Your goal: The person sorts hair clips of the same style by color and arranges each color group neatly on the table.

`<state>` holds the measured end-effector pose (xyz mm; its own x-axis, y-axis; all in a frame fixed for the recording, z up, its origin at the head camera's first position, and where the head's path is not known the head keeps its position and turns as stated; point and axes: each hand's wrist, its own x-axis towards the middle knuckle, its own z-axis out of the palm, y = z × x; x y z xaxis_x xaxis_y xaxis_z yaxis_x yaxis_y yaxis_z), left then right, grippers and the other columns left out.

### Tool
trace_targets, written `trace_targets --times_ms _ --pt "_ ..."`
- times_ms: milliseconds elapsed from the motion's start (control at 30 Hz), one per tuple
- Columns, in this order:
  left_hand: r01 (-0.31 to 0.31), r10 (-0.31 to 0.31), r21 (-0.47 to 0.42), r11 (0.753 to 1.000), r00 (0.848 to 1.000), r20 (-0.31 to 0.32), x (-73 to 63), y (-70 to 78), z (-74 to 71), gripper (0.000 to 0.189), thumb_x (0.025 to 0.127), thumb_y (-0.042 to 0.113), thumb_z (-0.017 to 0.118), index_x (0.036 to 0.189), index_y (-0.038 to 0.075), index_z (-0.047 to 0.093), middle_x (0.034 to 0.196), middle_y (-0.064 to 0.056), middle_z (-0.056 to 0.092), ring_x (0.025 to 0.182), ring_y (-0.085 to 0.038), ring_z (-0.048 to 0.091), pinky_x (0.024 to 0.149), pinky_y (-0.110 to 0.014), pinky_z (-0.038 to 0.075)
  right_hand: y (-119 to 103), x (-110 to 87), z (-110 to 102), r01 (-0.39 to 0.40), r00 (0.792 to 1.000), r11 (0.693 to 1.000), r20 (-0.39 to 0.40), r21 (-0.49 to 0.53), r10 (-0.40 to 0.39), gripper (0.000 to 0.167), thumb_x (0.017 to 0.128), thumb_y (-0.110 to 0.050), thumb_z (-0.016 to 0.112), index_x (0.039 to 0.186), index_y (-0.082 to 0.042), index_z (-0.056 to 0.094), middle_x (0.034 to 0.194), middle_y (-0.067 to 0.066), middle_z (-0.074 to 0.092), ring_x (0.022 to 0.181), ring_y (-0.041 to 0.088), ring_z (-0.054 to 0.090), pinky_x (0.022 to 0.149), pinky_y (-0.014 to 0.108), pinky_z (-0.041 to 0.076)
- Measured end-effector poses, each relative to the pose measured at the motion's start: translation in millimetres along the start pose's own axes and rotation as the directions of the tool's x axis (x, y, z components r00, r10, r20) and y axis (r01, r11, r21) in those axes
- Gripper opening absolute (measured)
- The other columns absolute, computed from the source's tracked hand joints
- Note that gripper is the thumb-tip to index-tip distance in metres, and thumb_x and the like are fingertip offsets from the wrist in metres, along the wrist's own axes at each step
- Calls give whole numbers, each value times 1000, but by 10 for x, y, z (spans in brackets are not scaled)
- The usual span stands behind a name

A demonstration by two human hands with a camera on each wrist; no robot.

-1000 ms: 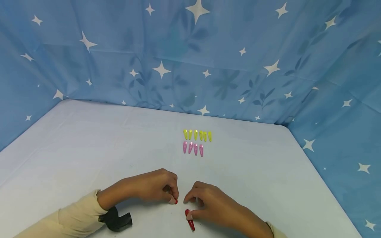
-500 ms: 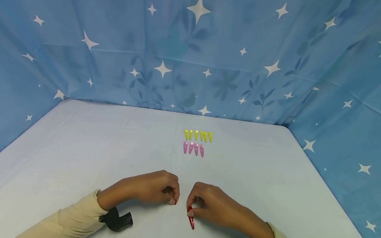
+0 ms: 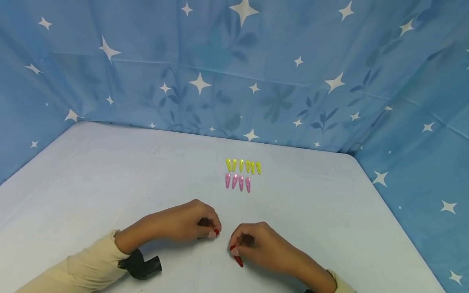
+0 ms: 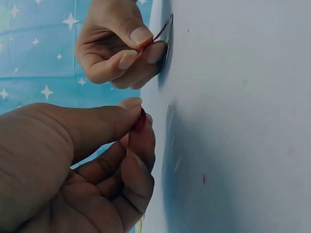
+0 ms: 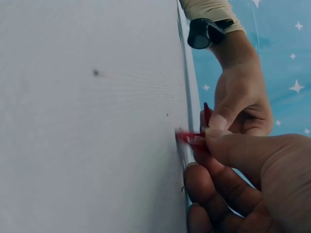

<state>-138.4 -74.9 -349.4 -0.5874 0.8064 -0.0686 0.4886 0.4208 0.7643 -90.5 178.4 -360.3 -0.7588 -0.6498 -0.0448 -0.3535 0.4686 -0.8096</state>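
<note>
My left hand [image 3: 188,224] pinches a small red hair clip [image 3: 216,232] between thumb and fingertips; most of it is hidden by the fingers. To the right, my right hand [image 3: 261,246] holds another red snap hair clip [image 3: 238,260] by one end, its narrow tip pointing down toward the person. In the right wrist view this clip [image 5: 190,138] looks blurred close over the white tabletop, and the left hand's clip [image 5: 207,114] sticks up behind it. The hands are near each other but apart.
Ahead of the hands, several yellow hair clips [image 3: 241,165] lie in a row, with a row of several pink ones [image 3: 235,181] just nearer. A white cloth covers the table [image 3: 110,175]. Blue star-patterned curtains [image 3: 234,73] hang behind it and along the sides.
My right hand has gripped the red hair clip that lay on the table and shifted it slightly away from the person. My left hand has moved a little forward with its clip.
</note>
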Motion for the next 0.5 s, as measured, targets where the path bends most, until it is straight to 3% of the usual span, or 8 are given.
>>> trace_targets --times_ms 267,500 --pt "23 -24 -52 998 1000 -8 -2 32 -99 18 88 0 69 101 11 75 82 9 69 65 -1 60 70 -21 53 10 13 -42 3 997 1000 -77 -16 -5 19 91 -6 68 103 -19 73 86 -10 68 76 2 61 74 22 53" --pt "72 -76 -93 993 997 -32 -4 53 -216 12 88 3 70 95 12 75 83 8 72 76 -6 66 74 -23 55 50 59 -97 -14 990 998 -137 -68 4 20 91 -4 67 104 -16 74 89 -5 68 78 4 59 75 22 53"
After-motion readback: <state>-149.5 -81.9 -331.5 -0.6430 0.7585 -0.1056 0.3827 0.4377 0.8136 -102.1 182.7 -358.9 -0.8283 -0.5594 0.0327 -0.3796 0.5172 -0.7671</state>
